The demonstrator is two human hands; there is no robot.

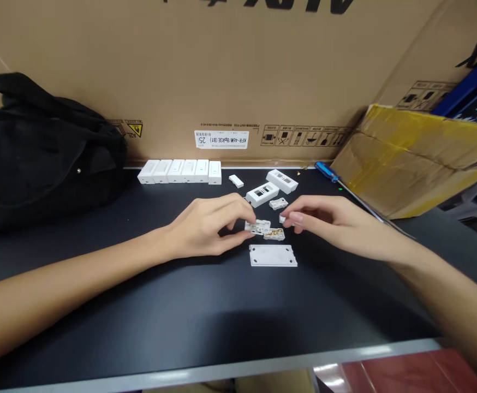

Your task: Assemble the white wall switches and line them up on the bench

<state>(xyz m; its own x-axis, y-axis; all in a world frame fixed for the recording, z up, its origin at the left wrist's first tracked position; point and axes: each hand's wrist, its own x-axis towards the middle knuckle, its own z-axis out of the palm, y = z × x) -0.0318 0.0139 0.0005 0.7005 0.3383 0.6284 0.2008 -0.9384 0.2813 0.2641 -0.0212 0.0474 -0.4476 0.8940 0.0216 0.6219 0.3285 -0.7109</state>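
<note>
My left hand (208, 226) rests its fingertips on a white plastic switch body (257, 227) near the middle of the black bench (99, 273). Beside that body lies a switch part with brass contacts (274, 234), close to both hands. My right hand (320, 215) pinches a small white plastic piece (282, 219) between thumb and fingers, partly hidden by them. A flat white back plate (273, 255) lies just in front of the hands. Behind them sit a white rectangular switch frame (262, 194), a second frame (281, 181), a small white part (278, 203) and a white rocker (236, 181).
Several assembled white switches (179, 171) stand in a row at the back of the bench. A blue-handled screwdriver (326, 171) lies back right, near a taped cardboard flap (418, 158). A black bag (37, 147) sits at the left, against a cardboard box wall (238, 71).
</note>
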